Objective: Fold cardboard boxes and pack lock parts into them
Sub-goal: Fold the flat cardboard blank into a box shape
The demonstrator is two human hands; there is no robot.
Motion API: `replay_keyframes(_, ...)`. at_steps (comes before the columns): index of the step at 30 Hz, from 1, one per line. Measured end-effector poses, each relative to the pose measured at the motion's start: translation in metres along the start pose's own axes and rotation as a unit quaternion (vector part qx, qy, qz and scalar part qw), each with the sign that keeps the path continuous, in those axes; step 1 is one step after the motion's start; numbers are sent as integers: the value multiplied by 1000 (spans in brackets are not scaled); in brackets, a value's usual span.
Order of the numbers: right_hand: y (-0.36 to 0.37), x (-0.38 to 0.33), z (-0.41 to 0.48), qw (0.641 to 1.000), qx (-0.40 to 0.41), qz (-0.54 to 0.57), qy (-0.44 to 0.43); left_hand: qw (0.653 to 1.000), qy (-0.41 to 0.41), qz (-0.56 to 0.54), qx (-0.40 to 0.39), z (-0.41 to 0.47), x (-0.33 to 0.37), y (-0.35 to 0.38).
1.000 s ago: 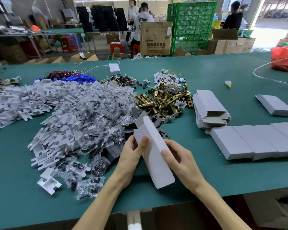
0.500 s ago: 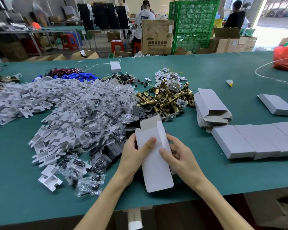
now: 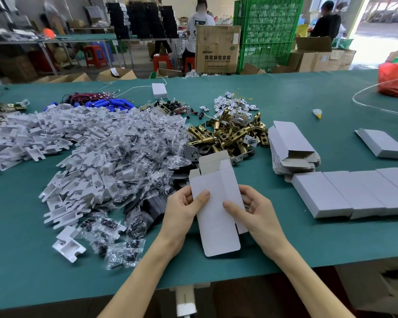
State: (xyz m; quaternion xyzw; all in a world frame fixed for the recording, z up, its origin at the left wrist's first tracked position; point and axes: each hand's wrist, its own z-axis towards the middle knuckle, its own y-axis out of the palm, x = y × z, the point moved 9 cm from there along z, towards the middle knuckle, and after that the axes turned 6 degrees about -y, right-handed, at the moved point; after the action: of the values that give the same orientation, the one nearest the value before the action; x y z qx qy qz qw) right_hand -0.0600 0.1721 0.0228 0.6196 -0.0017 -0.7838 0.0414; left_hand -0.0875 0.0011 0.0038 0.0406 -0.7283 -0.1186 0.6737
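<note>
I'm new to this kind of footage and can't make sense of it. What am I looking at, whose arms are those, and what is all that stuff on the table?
There is no machine here. A person wears a camera on the head that looks forward and down, so the two bare arms are their own. The left hand and right hand both hold one white cardboard box. It is flattened, with its far flap sticking up and both thumbs on its front. On the green table lie a heap of white plastic pieces, small clear bags of dark parts and brass-coloured latch parts. To the right are a stack of flat white box blanks and a row of closed white boxes. Other people work in the background.
</note>
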Motion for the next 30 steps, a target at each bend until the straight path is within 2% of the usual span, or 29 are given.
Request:
replay_keyframes(18, -2, 5, 0, 1000, 3, 15, 17, 999, -32, -14, -14, 0, -2, 5)
replay_keyframes(26, 7, 1, 0, 999, -30, -31, 10, 1000, -21, -11, 19, -3, 6, 1)
replay_keyframes(30, 8, -2, 0, 1000, -25, -15, 0, 1000, -18, -16, 15, -4, 6, 3)
